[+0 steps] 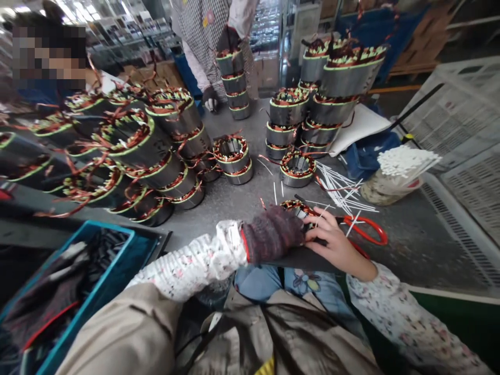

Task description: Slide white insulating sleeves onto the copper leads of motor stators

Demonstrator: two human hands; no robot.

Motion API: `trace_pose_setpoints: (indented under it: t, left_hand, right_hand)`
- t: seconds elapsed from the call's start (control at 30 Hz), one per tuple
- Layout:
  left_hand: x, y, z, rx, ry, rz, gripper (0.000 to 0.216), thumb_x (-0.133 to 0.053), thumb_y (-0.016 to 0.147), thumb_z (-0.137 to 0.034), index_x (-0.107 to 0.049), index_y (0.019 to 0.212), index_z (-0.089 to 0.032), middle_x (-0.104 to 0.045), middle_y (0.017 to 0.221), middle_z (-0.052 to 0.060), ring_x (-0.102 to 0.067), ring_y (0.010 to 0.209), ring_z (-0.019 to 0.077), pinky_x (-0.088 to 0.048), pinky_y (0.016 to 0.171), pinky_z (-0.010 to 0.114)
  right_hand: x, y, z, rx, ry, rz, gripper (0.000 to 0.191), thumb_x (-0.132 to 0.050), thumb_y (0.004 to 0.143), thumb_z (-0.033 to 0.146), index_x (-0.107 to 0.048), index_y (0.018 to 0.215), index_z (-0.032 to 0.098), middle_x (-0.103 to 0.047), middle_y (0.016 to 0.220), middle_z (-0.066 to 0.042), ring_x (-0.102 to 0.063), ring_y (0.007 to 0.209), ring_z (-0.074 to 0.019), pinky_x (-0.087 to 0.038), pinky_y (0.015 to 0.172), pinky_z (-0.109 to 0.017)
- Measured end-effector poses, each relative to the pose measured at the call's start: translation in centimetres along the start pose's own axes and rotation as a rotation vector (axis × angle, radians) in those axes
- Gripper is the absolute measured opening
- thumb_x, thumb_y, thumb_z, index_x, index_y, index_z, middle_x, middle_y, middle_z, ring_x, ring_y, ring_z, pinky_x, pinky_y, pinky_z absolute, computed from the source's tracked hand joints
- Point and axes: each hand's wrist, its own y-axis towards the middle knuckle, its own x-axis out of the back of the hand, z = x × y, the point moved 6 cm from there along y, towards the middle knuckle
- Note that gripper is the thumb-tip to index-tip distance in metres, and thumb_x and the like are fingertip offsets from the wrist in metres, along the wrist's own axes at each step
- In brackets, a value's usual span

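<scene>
My left hand [273, 232], in a dark knitted glove, is wrapped round a motor stator [299, 207] with copper windings at the table's near edge. My right hand [332, 239] is bare and lies against the same stator, its fingers curled over the side and pinching at the windings. What the fingertips hold, if anything, is too small to see. Red-handled scissors [367, 232] lie on the table just right of my right hand.
Stacks of stators [128, 151] fill the left and the far right [332, 88]. White sleeve strips [344, 190] lie scattered by a bucket of them [398, 174]. A teal bin [97, 271] stands at the near left. Another person's gloved hand [211, 99] holds a stack opposite.
</scene>
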Motion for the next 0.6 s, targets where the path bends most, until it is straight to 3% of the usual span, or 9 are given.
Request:
trace_pose_setpoints:
  t: [0.07,0.1,0.2,0.3,0.37,0.47,0.53,0.6]
  left_hand:
    - [0.5,-0.4,-1.5,-0.147,0.007,0.013,0.016,-0.064,0.096,-0.017,-0.070,0.083,-0.023,-0.075,0.091,0.001,-0.072,0.093,0.0205,-0.060,0.104,0.043]
    - [0.8,-0.8,-1.8,-0.190,-0.001,0.009,0.015,-0.060,0.097,-0.016,-0.072,0.091,-0.023,-0.077,0.099,0.003,-0.073,0.102,0.0226,-0.056,0.111,0.047]
    - [1.2,-2.0,-1.5,-0.186,-0.111,-0.005,0.025,-0.054,0.101,-0.025,-0.066,0.123,-0.023,-0.073,0.129,0.009,-0.065,0.129,0.0247,-0.046,0.123,0.052]
    - [0.5,-2.3,-0.7,-0.119,-0.263,-0.024,0.018,-0.057,0.099,-0.031,-0.066,0.116,-0.028,-0.077,0.121,0.004,-0.070,0.120,0.0227,-0.043,0.127,0.051]
    - [-0.2,-2.1,-0.7,-0.080,-0.267,-0.085,0.009,-0.058,0.099,-0.029,-0.065,0.105,-0.030,-0.080,0.105,0.000,-0.076,0.103,0.0218,-0.052,0.119,0.051]
    - [-1.1,-1.6,-1.6,-0.015,-0.138,-0.220,0.010,-0.064,0.096,-0.028,-0.064,0.106,-0.031,-0.079,0.091,-0.002,-0.077,0.089,0.0225,-0.065,0.100,0.049]
    - [-1.6,-1.4,-2.5,0.046,-0.054,-0.289,0.020,-0.068,0.093,-0.028,-0.064,0.112,-0.033,-0.078,0.091,-0.002,-0.077,0.085,0.0236,-0.067,0.094,0.050]
    - [-2.2,-1.4,-3.1,0.115,-0.015,-0.319,0.028,-0.070,0.090,-0.028,-0.064,0.117,-0.036,-0.079,0.093,-0.001,-0.077,0.088,0.0257,-0.067,0.092,0.052]
  right_hand:
    - [-0.1,0.2,0.2,0.014,-0.003,-0.005,0.011,-0.069,0.089,0.029,-0.076,0.081,0.030,-0.073,0.118,-0.009,-0.048,0.140,-0.0368,-0.042,0.115,-0.067]
    - [-0.2,0.3,0.5,0.021,-0.006,-0.008,0.010,-0.070,0.089,0.029,-0.076,0.081,0.030,-0.073,0.118,-0.009,-0.049,0.140,-0.0362,-0.043,0.115,-0.066]
    - [0.4,0.3,1.7,0.073,-0.011,-0.039,0.007,-0.070,0.089,0.028,-0.075,0.085,0.029,-0.073,0.123,-0.009,-0.053,0.138,-0.0340,-0.046,0.114,-0.063]
    - [3.4,-0.2,1.5,0.109,-0.002,-0.217,0.009,-0.066,0.091,0.031,-0.072,0.085,0.027,-0.074,0.115,-0.010,-0.067,0.116,-0.0288,-0.056,0.102,-0.053]
    - [7.1,-0.9,-0.7,0.033,-0.006,-0.481,0.013,-0.065,0.091,0.033,-0.067,0.081,0.025,-0.074,0.095,-0.008,-0.071,0.091,-0.0235,-0.060,0.085,-0.044]
    - [12.8,-2.2,-6.2,-0.195,-0.023,-0.832,0.015,-0.066,0.087,0.036,-0.061,0.080,0.023,-0.066,0.075,-0.002,-0.062,0.068,-0.0177,-0.054,0.065,-0.033]
    - [15.3,-2.0,-9.8,-0.306,-0.027,-0.893,0.016,-0.067,0.082,0.037,-0.060,0.083,0.022,-0.063,0.075,-0.001,-0.059,0.063,-0.0159,-0.052,0.062,-0.032]
    - [16.7,-0.9,-12.2,-0.339,-0.053,-0.847,0.018,-0.067,0.078,0.037,-0.062,0.084,0.021,-0.063,0.076,-0.001,-0.058,0.062,-0.0154,-0.052,0.065,-0.033]
